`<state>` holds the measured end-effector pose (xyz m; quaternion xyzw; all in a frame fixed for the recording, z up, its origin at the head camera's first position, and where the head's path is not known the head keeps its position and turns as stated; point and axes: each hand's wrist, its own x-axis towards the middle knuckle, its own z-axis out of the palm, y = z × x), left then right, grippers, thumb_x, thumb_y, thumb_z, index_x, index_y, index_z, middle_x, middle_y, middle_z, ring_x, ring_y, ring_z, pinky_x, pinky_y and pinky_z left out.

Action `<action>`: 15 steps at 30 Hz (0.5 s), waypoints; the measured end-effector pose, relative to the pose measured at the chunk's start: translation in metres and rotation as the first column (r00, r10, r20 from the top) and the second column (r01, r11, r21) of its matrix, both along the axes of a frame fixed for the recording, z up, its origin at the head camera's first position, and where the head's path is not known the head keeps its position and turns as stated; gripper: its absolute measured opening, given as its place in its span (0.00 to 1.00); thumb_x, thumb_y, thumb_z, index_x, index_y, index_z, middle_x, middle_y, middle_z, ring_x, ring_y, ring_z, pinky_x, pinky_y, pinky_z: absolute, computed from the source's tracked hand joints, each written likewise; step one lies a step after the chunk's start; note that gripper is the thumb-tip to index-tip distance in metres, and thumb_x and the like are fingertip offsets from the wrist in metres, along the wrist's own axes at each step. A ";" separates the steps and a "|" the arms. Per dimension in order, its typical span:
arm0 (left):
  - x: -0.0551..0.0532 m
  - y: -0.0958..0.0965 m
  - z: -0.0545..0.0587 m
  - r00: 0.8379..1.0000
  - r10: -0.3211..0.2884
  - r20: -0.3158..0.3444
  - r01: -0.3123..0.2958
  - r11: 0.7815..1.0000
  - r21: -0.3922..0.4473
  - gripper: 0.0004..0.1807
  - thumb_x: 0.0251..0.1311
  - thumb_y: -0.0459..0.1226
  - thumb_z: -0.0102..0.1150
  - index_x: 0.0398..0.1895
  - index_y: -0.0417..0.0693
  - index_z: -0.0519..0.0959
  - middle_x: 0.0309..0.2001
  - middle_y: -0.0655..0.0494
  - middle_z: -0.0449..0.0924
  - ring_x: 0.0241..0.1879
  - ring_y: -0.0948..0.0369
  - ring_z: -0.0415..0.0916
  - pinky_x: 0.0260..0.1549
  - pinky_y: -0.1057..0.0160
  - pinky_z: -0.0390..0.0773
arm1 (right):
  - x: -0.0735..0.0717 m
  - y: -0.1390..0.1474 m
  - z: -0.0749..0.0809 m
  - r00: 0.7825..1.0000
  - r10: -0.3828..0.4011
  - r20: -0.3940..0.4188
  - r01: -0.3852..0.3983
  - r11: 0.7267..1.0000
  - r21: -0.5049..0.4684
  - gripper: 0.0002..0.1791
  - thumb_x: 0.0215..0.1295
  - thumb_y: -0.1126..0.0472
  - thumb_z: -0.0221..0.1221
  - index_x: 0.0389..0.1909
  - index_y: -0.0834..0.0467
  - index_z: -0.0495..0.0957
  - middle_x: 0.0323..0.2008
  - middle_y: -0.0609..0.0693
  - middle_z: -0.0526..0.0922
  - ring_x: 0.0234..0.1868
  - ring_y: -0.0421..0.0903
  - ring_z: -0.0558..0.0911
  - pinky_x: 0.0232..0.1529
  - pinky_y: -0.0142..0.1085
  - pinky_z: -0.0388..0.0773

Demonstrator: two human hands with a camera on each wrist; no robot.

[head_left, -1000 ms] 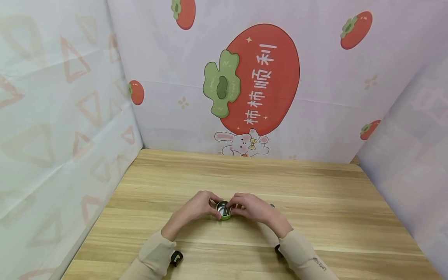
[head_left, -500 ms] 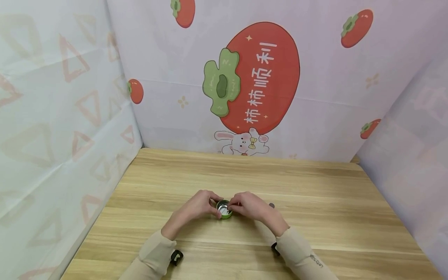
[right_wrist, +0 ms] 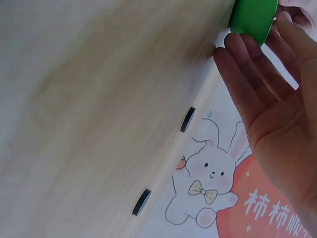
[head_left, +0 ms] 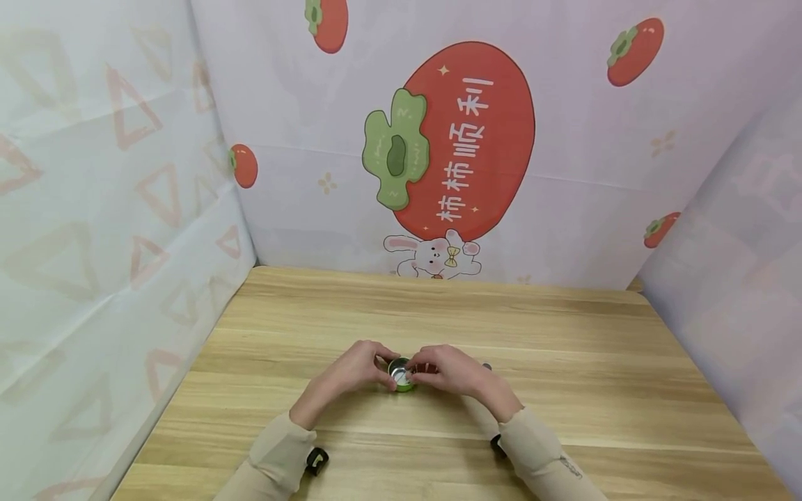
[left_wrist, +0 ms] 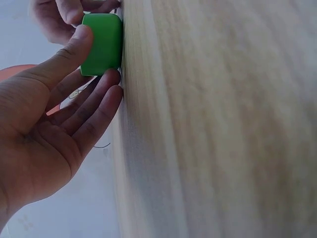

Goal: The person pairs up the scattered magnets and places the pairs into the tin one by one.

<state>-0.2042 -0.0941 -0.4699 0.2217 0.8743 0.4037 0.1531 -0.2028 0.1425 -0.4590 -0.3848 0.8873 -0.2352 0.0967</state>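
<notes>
A small round green tin (head_left: 404, 388), silvery inside, stands open-topped on the wooden table. My left hand (head_left: 360, 365) holds its left side between thumb and fingers; in the left wrist view the thumb lies near the upper edge of the tin (left_wrist: 102, 44) and fingers are below it. From the opposite side, my right hand (head_left: 447, 369) has its thumb and forefinger at the opening, fingertips over the inside. In the right wrist view, its other fingers are beside the green wall (right_wrist: 253, 20). Whether the right fingertips pinch something I cannot tell.
Two flat dark discs, one nearer the tin (right_wrist: 187, 119) and another farther off (right_wrist: 141, 202), lie on the table (head_left: 376, 313). A printed cloth wall (head_left: 301, 229) rises behind the table, and another cloth (head_left: 125, 243) hangs along its left side.
A dark shape seen inside the tin a second ago no longer shows there. My right hand has shifted slightly away and back, its fingers still at the opening. The left hand has stayed put.
</notes>
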 end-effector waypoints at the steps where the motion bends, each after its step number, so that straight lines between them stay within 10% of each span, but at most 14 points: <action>1: 0.000 0.000 0.000 1.000 -0.001 -0.001 0.001 1.000 -0.002 0.29 0.43 0.41 0.80 0.52 0.43 0.84 0.48 0.51 0.86 0.42 0.64 0.82 0.39 0.65 0.79 | 0.001 0.002 0.000 1.000 0.009 0.010 -0.009 1.000 -0.012 0.11 0.69 0.54 0.62 0.47 0.52 0.85 0.39 0.41 0.83 0.36 0.32 0.77 0.41 0.29 0.76; 15: -0.001 0.001 -0.003 1.000 0.008 0.009 -0.008 1.000 -0.016 0.30 0.43 0.42 0.80 0.53 0.44 0.84 0.48 0.52 0.86 0.40 0.65 0.81 0.39 0.64 0.79 | 0.011 0.011 0.001 0.999 0.042 -0.030 -0.041 0.999 0.034 0.13 0.66 0.50 0.64 0.49 0.49 0.85 0.42 0.44 0.81 0.39 0.38 0.80 0.42 0.30 0.77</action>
